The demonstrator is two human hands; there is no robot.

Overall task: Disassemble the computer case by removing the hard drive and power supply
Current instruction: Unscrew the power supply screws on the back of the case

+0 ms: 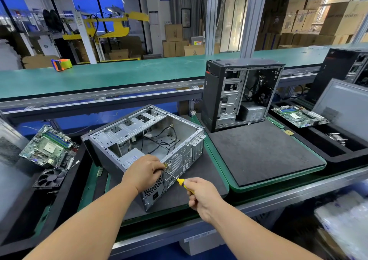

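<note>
Right hand (pixel 201 195) grips the yellow-handled screwdriver (pixel 180 181), low centre of frame; its shaft angles up-left to the rear panel of the open computer case (pixel 143 138). Left hand (pixel 145 172) curls over the case's rear edge, fingers pinching at the shaft tip. Case lies on its side on a black mat, centre frame. Power supply (pixel 130 159) sits inside the near corner, just beside the left hand. Motherboard (pixel 48 145) and fan (pixel 50 179) left of case. Second tower (pixel 239 94) stands upright, upper right.
</note>
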